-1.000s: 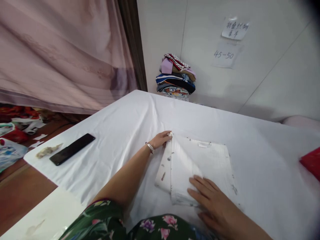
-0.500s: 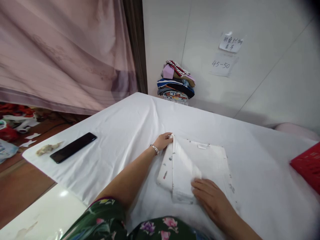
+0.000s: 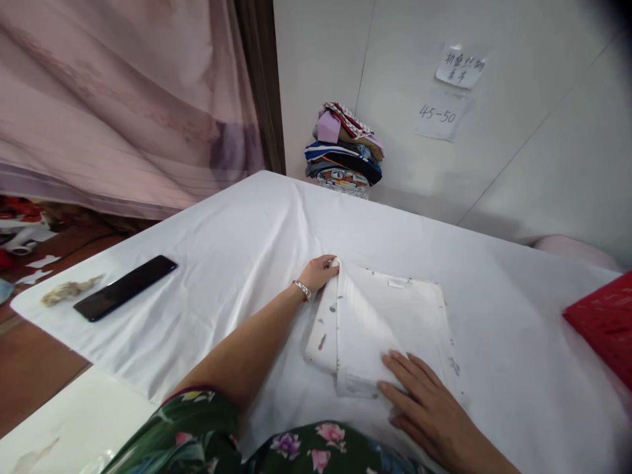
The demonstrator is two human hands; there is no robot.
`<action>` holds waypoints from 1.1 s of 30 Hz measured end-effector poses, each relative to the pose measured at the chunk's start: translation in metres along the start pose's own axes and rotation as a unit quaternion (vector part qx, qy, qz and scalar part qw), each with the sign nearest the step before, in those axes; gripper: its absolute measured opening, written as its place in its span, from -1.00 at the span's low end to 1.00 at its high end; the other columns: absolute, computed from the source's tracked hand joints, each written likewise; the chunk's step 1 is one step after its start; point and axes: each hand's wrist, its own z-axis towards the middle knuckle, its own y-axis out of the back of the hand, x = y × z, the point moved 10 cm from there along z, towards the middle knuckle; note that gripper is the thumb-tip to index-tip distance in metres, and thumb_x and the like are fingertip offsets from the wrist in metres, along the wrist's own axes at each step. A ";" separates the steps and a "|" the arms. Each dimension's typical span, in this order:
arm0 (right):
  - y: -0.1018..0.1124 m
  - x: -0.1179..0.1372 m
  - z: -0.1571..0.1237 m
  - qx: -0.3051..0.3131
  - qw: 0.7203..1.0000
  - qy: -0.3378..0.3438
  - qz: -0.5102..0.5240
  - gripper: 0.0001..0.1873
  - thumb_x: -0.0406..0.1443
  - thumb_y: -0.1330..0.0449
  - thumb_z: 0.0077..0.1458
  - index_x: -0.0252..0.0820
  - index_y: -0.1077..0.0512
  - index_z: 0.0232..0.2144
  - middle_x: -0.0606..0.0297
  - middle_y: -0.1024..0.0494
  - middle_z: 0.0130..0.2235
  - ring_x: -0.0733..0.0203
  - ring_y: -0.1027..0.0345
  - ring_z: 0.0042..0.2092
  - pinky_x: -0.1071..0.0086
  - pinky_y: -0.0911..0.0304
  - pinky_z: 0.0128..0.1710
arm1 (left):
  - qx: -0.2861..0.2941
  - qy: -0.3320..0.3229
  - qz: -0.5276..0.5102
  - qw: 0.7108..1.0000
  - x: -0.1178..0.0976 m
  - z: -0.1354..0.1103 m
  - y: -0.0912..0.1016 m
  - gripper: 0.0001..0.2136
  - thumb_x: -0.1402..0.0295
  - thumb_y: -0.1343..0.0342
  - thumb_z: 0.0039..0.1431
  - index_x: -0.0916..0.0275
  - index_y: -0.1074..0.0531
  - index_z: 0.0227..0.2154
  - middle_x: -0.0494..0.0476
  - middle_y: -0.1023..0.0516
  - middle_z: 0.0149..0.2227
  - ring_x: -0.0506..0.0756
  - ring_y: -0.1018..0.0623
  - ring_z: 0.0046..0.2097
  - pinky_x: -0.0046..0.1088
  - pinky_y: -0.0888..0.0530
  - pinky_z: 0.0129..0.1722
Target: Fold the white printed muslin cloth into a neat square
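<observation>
A folded white cloth point(image 3: 419, 316) with small printed figures along its edges lies in front of me, a pale tag near its far edge. One layer is turned back in a diagonal fold on its left part. My left hand point(image 3: 320, 273), with a silver bracelet at the wrist, pinches the far left corner of that layer between thumb and fingers. My right hand point(image 3: 419, 395) rests flat on the near edge of the cloth, its fingers spread apart. Under the cloth is a white-covered table point(image 3: 237, 263).
On the left of the table lie a black phone point(image 3: 126, 288) and a crumpled beige thing point(image 3: 69, 289). A stack of folded fabrics point(image 3: 344, 151) stands by the wall at the back. A red item point(image 3: 602, 329) sits at the right edge. Pink curtains point(image 3: 123, 99) hang at left.
The fingers of my right hand have spread and lie flatter on the cloth's near edge. My left hand keeps its pinch on the corner. The view has shifted slightly.
</observation>
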 end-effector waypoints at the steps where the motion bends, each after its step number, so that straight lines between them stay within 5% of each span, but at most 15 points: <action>1: -0.002 -0.002 -0.002 -0.011 1.000 0.000 -0.013 -0.46 -0.40 -0.06 0.09 0.02 -0.15 0.12 0.23 -0.10 0.21 0.04 0.04 0.21 0.02 -0.05 0.12 | -0.003 0.001 0.003 1.000 0.000 0.000 0.000 -0.60 0.29 -0.14 -0.10 0.21 -0.43 -0.12 0.07 -0.56 -0.29 0.08 -0.51 -0.24 -0.48 -0.41 -0.27; 7: -0.003 -0.010 0.000 -0.058 0.998 -0.015 0.025 -0.54 -0.49 0.01 0.09 0.00 -0.27 0.01 0.25 -0.33 0.09 0.12 -0.13 0.14 0.10 -0.15 0.05 | 0.005 -0.016 -0.002 1.000 -0.003 0.001 -0.002 -0.61 0.27 -0.10 -0.07 0.22 -0.43 -0.11 0.06 -0.56 -0.31 0.08 -0.51 -0.24 -0.48 -0.41 -0.25; 10: 0.007 -0.034 -0.001 -0.106 0.970 -0.130 0.175 -0.71 -0.39 -0.01 0.12 -0.01 -0.37 -0.13 0.28 -0.48 -0.05 0.14 -0.32 0.00 0.16 -0.22 -0.01 | 0.010 -0.010 -0.015 1.000 -0.003 0.001 -0.002 -0.58 0.27 -0.10 -0.09 0.24 -0.41 -0.09 0.06 -0.56 -0.28 0.09 -0.51 -0.21 -0.47 -0.41 -0.22; 12: 0.012 -0.068 -0.011 -0.156 0.899 -0.271 0.306 -0.80 -0.26 -0.01 0.14 -0.04 -0.40 -0.21 0.27 -0.54 -0.19 0.14 -0.42 -0.17 0.22 -0.33 -0.17 | 0.014 -0.007 -0.013 1.000 -0.005 0.001 -0.002 -0.57 0.25 -0.11 -0.09 0.25 -0.40 -0.10 0.07 -0.56 -0.27 0.10 -0.50 -0.19 -0.46 -0.40 -0.21; 15: 0.014 -0.113 -0.034 -0.243 0.744 -0.427 0.454 -0.67 -0.09 0.04 0.14 -0.08 -0.37 -0.15 0.24 -0.55 -0.27 0.10 -0.45 -0.28 0.26 -0.38 -0.35 | 0.014 -0.002 0.008 1.000 -0.009 -0.001 0.000 -0.56 0.18 -0.11 -0.09 0.25 -0.41 -0.11 0.07 -0.55 -0.27 0.10 -0.50 -0.19 -0.46 -0.40 -0.22; 18: 0.016 -0.132 -0.034 -0.251 0.679 -0.450 0.524 -0.49 0.00 0.17 0.16 -0.07 -0.24 0.03 0.20 -0.50 -0.11 0.06 -0.43 -0.16 0.24 -0.39 -0.29 | 0.014 0.001 0.022 1.000 -0.012 -0.003 0.001 -0.55 0.13 -0.12 -0.08 0.25 -0.41 -0.12 0.06 -0.54 -0.30 0.08 -0.50 -0.25 -0.47 -0.41 -0.27; 21: 0.012 -0.135 -0.031 -0.228 0.671 -0.448 0.545 -0.44 0.02 0.21 0.16 0.03 -0.04 0.16 0.23 -0.40 0.02 0.09 -0.38 -0.07 0.25 -0.38 -0.23 | 0.018 0.001 0.011 1.000 -0.012 -0.003 -0.001 -0.54 0.12 -0.13 -0.08 0.26 -0.40 -0.12 0.07 -0.54 -0.31 0.08 -0.50 -0.27 -0.47 -0.42 -0.30; 26: 0.006 -0.137 -0.036 -0.209 0.689 -0.477 0.503 -0.23 -0.09 -0.04 0.08 0.01 0.25 0.23 0.16 -0.26 0.13 0.09 -0.33 -0.01 0.20 -0.33 -0.11 | 0.021 0.005 0.001 1.000 -0.009 -0.003 -0.001 -0.52 0.10 -0.13 -0.08 0.26 -0.39 -0.11 0.10 -0.54 -0.28 0.09 -0.50 -0.23 -0.46 -0.43 -0.28; 29: 0.014 -0.137 -0.029 -0.176 0.749 -0.470 0.433 -0.06 -0.20 -0.15 -0.02 0.03 0.36 0.24 0.13 -0.25 0.14 0.06 -0.34 -0.03 0.17 -0.34 -0.15 | 0.025 -0.001 0.008 1.000 -0.010 -0.002 -0.001 -0.54 0.10 -0.13 -0.07 0.24 -0.39 -0.11 0.09 -0.53 -0.27 0.08 -0.50 -0.24 -0.48 -0.42 -0.28; 33: 0.031 -0.127 -0.024 -0.115 0.855 -0.445 0.241 -0.11 -0.35 -0.09 -0.06 0.12 0.26 0.23 0.21 -0.12 0.20 -0.01 -0.22 0.08 0.11 -0.29 -0.09 | 0.017 -0.005 0.022 1.000 -0.010 -0.002 0.001 -0.55 0.10 -0.13 -0.08 0.24 -0.41 -0.13 0.08 -0.53 -0.31 0.07 -0.49 -0.27 -0.48 -0.41 -0.31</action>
